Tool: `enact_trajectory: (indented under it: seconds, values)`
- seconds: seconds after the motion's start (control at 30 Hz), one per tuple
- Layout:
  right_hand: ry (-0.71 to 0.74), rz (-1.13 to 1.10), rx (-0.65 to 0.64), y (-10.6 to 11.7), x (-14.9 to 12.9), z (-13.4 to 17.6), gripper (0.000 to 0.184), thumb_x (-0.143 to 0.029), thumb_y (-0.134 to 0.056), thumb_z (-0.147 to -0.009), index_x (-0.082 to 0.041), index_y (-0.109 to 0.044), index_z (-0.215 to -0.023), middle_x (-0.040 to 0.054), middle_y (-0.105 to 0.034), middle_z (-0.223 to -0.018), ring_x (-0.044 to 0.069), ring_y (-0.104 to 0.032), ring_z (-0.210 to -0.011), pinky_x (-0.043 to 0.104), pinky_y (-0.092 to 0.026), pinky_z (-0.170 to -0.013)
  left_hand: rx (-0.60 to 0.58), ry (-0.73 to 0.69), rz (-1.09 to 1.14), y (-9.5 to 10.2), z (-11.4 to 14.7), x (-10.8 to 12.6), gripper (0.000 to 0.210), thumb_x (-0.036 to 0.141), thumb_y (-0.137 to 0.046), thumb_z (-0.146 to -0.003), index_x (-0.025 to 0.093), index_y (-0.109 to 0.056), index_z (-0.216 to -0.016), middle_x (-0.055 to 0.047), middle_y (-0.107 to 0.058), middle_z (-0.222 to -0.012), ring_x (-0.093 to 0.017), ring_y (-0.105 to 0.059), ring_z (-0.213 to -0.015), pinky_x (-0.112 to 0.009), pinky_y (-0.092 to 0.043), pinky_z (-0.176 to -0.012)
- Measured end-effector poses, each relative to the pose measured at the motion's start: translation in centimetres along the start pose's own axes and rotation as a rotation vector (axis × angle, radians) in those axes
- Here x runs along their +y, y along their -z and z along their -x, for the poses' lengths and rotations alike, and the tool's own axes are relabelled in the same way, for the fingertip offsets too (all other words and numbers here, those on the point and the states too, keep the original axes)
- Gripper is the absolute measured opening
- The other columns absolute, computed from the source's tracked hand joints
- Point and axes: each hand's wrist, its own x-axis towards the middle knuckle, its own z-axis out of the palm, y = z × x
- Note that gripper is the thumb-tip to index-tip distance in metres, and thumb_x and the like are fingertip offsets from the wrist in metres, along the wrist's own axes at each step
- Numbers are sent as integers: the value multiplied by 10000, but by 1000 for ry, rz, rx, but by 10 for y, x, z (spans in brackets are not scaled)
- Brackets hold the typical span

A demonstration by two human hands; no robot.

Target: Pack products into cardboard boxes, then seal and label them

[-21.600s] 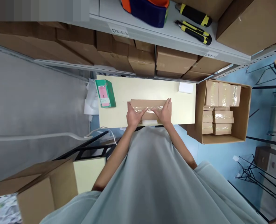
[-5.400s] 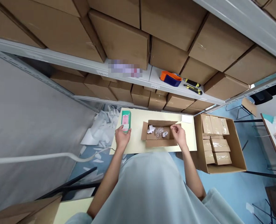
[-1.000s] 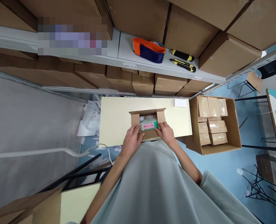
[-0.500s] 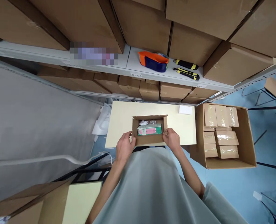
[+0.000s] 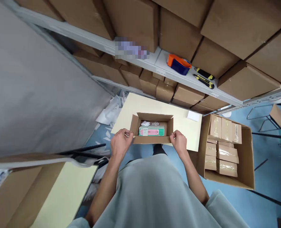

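Observation:
An open cardboard box [image 5: 152, 140] sits in front of me at the near edge of the pale yellow table [image 5: 186, 134]. Inside lies a green and pink carton [image 5: 152, 131], with crumpled clear wrap [image 5: 154, 123] behind it. My left hand [image 5: 120, 142] pinches the box at its near left corner, fingers closed. At the near right corner my right hand [image 5: 179, 141] grips the cardboard in the same way, thumb against fingers. The box's flaps stand up on its sides.
To the right, a large open carton [image 5: 246, 161] holds several taped small boxes [image 5: 227, 152]. A shelf above bears big cartons, a blue and orange tape dispenser [image 5: 179, 65] and two utility knives [image 5: 204, 81]. A small white box [image 5: 193, 116] lies on the table.
My view has turned, so the table and shelf look tilted. The box has come off square to the table, its side flaps spread wider, and my hands are further apart, still at its corners.

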Motion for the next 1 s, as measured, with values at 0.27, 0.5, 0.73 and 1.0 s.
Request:
enact_trajectory:
  seconds: [0.27, 0.5, 0.73, 1.0]
  values:
    - [312, 145, -84, -62, -105, 59, 183, -307, -552, -1045, -235, -682, -938, 43, -810, -910, 210, -736, -777, 278, -391, -686, 167, 287, 141, 74, 130, -145, 196, 401, -607, -899, 262, -653, -768, -35, -775, -806, -235, -720, -757, -331, -513, -751]
    - [636, 319, -230, -150, -221, 131, 208, -302, -560, -1072, -229, -741, -1001, 65, -812, -909, 236, -749, -797, 297, -405, -683, 330, 581, 211, 104, 270, -268, 212, 383, -593, -933, 264, -620, -759, -37, -761, -824, -224, -695, -763, -317, -479, -729]
    - [897, 484, -363, -219, -316, 191, 222, -282, -563, -1108, -202, -769, -1092, 95, -839, -1021, 240, -774, -894, 294, -401, -710, 450, 786, 231, 119, 364, -333, 226, 386, -584, -977, 256, -632, -798, -36, -737, -855, -215, -668, -766, -316, -412, -691]
    - [1054, 539, -438, -273, -382, 212, 240, -296, -524, -1148, -195, -741, -1132, 88, -833, -1051, 219, -766, -892, 278, -377, -713, 527, 946, 195, 125, 374, -369, 245, 386, -539, -1034, 246, -654, -869, -66, -708, -949, -232, -647, -797, -341, -358, -671]
